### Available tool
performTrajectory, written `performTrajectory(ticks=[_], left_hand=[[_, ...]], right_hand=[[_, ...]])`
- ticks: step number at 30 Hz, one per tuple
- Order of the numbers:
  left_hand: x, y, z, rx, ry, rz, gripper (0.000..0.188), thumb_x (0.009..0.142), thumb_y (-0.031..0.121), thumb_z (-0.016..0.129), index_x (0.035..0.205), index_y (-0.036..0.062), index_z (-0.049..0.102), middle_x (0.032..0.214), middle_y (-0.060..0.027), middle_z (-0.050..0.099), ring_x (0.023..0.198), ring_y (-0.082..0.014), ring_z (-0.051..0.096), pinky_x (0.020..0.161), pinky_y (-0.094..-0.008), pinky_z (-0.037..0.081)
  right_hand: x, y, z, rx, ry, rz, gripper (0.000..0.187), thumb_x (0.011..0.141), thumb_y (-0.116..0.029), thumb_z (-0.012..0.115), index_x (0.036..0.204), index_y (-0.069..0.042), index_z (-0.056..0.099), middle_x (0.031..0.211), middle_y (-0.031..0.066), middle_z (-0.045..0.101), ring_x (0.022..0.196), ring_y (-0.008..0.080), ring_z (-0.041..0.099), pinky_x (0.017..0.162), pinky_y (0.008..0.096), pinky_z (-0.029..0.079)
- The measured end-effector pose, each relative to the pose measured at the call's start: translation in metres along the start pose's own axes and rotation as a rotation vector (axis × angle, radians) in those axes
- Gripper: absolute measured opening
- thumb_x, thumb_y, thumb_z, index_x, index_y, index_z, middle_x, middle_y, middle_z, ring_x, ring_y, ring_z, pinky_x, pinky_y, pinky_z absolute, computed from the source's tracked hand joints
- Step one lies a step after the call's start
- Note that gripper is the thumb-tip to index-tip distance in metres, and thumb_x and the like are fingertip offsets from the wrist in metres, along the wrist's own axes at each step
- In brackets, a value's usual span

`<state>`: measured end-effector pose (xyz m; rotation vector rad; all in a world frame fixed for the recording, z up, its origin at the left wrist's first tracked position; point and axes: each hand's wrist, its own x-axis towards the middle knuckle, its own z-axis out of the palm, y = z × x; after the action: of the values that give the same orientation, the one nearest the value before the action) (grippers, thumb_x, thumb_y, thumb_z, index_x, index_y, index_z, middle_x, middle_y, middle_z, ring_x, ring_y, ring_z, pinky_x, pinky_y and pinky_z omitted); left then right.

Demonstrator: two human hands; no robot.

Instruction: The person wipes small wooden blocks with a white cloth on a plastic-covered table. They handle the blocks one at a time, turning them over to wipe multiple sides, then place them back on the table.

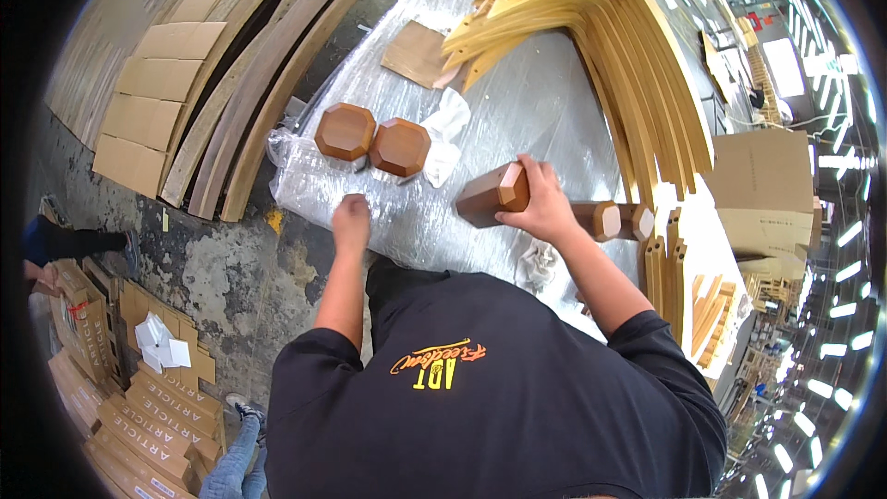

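My right hand [547,203] grips the end of a reddish-brown wooden furniture leg [480,198] with bevelled sides. That leg is tilted over the plastic-wrapped worktable [531,97]. My left hand [351,219] is closed near the table's front-left edge; what it may hold is hidden. Beyond it, two brown pieces with octagonal tops, a left one [345,132] and a right one [400,147], stand side by side. Right of my right hand lie two more brown legs, one [599,219] partly behind my wrist and another [637,221], their octagonal ends showing.
Bent yellowish wooden frames [637,65] are stacked along the table's far right. Crumpled white wrap [447,134] and a cardboard piece [415,53] lie on the table. Long curved boards [305,74] stand at left. A person's jeans leg [238,462] and flat cartons [152,425] are lower left.
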<state>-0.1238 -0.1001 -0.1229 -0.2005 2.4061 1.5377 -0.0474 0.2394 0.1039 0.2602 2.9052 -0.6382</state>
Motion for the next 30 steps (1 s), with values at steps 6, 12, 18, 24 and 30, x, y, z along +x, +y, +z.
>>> performTrajectory(ticks=[6,12,18,24,30], left_hand=[[0.042,0.043,-0.055,-0.682,0.195,-0.192,0.061,0.105,0.056,0.058,0.146,0.0107,0.057,0.144,-0.0103,0.06,0.128,-0.0279,0.058,0.08,-0.0441,0.061],[0.075,0.096,-0.042,-0.557,0.132,0.117,0.077,0.096,0.042,0.079,0.151,-0.0021,0.049,0.144,-0.0156,0.06,0.133,-0.0257,0.057,0.11,-0.0415,0.049],[0.086,0.106,-0.039,-0.555,0.038,0.068,0.079,0.092,0.034,0.084,0.15,-0.0056,0.048,0.142,-0.0175,0.06,0.13,-0.0254,0.06,0.111,-0.0379,0.048],[0.083,0.095,-0.038,-0.571,0.053,0.085,0.076,0.095,0.031,0.08,0.153,-0.0047,0.044,0.147,-0.0183,0.056,0.133,-0.0272,0.057,0.113,-0.0402,0.046],[0.09,0.102,-0.022,-0.598,0.021,0.024,0.072,0.1,0.031,0.076,0.155,-0.0018,0.042,0.148,-0.0195,0.054,0.132,-0.0278,0.057,0.112,-0.0404,0.047]], right_hand=[[0.104,-0.071,-0.034,-0.098,0.262,-0.163,0.107,0.067,-0.034,0.094,0.155,-0.008,0.041,0.14,0.0241,0.053,0.131,0.0462,0.053,0.112,0.0523,0.046],[0.215,-0.157,0.01,-0.084,0.094,-0.176,0.103,0.069,-0.037,0.091,0.155,-0.012,0.041,0.139,0.0239,0.053,0.135,0.0461,0.051,0.11,0.0533,0.05],[0.262,-0.17,0.079,-0.057,-0.024,-0.108,0.114,0.066,-0.045,0.096,0.157,-0.006,0.039,0.138,0.0305,0.053,0.134,0.0501,0.052,0.108,0.0542,0.05],[0.26,-0.171,0.088,0.082,-0.138,-0.137,0.107,0.089,-0.074,0.069,0.164,-0.006,0.034,0.147,0.0361,0.047,0.139,0.0522,0.047,0.116,0.0536,0.043],[0.26,-0.143,0.074,0.166,-0.16,-0.219,0.089,0.101,-0.066,0.057,0.164,-0.007,0.037,0.151,0.032,0.048,0.144,0.0517,0.045,0.12,0.0538,0.041]])
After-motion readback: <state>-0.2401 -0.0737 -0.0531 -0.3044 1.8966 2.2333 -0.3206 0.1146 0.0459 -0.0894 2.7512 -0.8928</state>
